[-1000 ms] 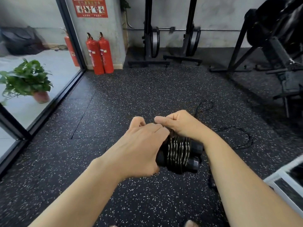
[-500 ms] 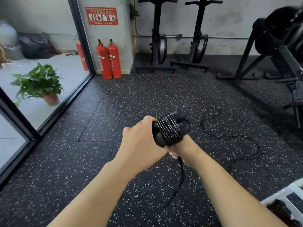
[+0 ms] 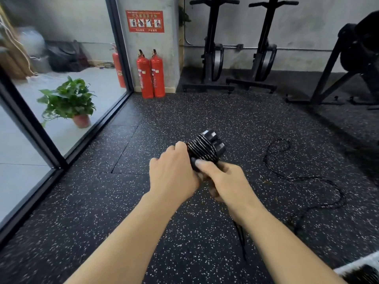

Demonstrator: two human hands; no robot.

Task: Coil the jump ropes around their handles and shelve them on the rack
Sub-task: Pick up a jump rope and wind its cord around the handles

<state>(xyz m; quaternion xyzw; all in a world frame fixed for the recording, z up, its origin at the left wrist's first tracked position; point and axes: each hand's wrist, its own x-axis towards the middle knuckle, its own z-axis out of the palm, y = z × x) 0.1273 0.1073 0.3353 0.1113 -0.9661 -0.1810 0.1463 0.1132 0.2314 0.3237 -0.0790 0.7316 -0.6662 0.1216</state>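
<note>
The hands meet in front of the body. The left hand (image 3: 174,177) is closed around the near end of the two black handles (image 3: 215,141), which point up and away and carry many turns of the jump rope (image 3: 202,149). Just beside it, the right hand (image 3: 224,181) has curled fingers that seem to pinch the rope under the bundle. The loose tail (image 3: 313,178) lies in loops on the floor (image 3: 184,119) to the right. If the pull gets slack, I think the turns can slide off the handle ends, and the long tail may knot. Both forearms reach forward, with the wrists close together. A corner of the white rack (image 3: 348,267) shows at the lower right.
</note>
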